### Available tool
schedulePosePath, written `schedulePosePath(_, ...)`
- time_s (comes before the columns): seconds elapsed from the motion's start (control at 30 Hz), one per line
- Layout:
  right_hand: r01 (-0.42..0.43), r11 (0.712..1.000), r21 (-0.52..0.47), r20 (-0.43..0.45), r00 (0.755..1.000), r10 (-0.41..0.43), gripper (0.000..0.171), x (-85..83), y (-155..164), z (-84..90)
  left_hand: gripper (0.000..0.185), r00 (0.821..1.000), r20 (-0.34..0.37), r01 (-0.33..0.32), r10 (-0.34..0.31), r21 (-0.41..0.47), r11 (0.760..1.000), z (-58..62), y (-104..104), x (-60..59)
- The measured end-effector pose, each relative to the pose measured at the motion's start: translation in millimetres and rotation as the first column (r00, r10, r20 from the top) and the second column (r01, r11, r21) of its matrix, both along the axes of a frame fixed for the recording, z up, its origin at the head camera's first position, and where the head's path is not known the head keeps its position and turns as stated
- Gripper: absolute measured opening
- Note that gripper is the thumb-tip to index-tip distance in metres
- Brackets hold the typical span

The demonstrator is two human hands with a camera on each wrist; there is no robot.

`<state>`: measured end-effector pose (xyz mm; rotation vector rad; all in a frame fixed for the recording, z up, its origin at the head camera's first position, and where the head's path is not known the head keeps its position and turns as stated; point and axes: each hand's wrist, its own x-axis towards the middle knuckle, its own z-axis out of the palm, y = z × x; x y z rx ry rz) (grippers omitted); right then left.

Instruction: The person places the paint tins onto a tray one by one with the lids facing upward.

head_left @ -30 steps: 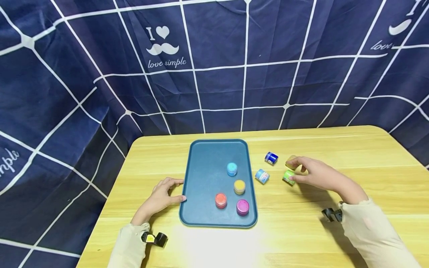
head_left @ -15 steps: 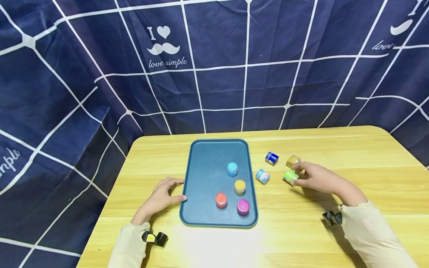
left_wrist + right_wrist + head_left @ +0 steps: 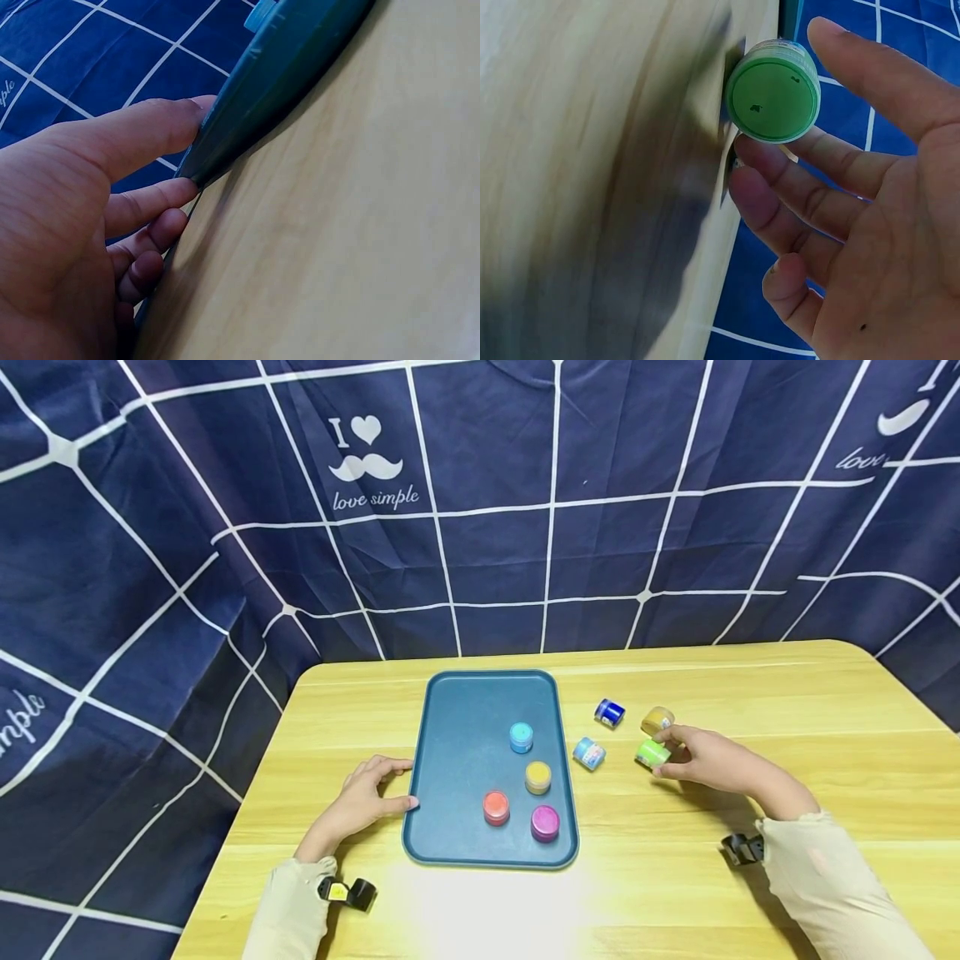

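A blue-green tray [image 3: 487, 863] lies on the table. My left hand [image 3: 367, 795] holds its left edge, thumb over the rim; in the left wrist view the index fingertip [image 3: 184, 189] meets the outer side. A small green paint jar [image 3: 652, 753] lies on its side right of the tray. Around its right end, my right hand [image 3: 693, 758] has thumb and fingers spread. In the right wrist view the jar's round green end [image 3: 772, 101] faces the palm, with the thumb [image 3: 855, 56] apart from it and fingertips [image 3: 757, 150] just below it.
On the tray stand light-blue [image 3: 521, 737], yellow [image 3: 537, 777], red [image 3: 496, 807] and purple [image 3: 545, 822] jars. Dark-blue [image 3: 609, 712], pale-blue [image 3: 588, 753] and ochre [image 3: 657, 720] jars lie near the green one. Behind the table hangs a navy curtain [image 3: 495, 560].
My right hand has drawn back slightly toward me, its fingers leaving the ochre jar uncovered and coming to the green jar's right end. The left hand and tray have stayed put.
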<state>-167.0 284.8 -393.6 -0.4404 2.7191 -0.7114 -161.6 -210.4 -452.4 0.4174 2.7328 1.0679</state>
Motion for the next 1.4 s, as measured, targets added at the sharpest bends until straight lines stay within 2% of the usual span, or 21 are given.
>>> schedulePosePath(0.37,0.001,1.0,-0.001,0.012,1.0,-0.001,0.051,-2.0,0.8,-3.9,0.059,1.0,0.001,0.0,0.0,0.002,1.0,1.7,0.7,0.9)
schedulePosePath(0.97,0.006,1.0,-0.029,-0.02,1.0,-0.006,0.041,-0.4,0.9,-6.6,0.058,1.0,-0.007,0.005,-0.005,0.001,1.0,3.1,1.2,1.7)
schedulePosePath(1.4,-0.017,1.0,-0.025,-0.123,0.992,0.014,0.034,0.6,-0.9,4.7,0.058,1.0,-0.008,0.007,-0.007,-0.003,1.0,3.6,1.1,1.6)
